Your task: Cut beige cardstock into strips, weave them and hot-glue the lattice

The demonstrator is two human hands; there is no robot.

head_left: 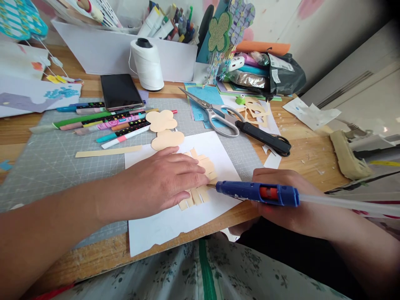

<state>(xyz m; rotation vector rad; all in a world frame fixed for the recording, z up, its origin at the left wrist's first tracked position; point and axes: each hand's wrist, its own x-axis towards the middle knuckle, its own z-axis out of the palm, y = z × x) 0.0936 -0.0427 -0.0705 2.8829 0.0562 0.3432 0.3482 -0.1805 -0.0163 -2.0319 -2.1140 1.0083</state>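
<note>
This looks like a home craft corner. A wooden surface point(300, 146) carries a gridded cutting mat point(50, 162), a row of markers point(106, 123), scissors point(215, 112), a spool of white thread point(147, 64) and paper cut-outs point(161, 121). A white box point(103, 54) at the back holds pens, and coloured paper point(246, 79) is stacked against a painted wall point(328, 25).

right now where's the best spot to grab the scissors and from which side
Probably the silver handle loops of the scissors, coming from the near right. The blades point away to the upper left, and the loops lie flat on the mat and open, beside the black utility knife.
</note>
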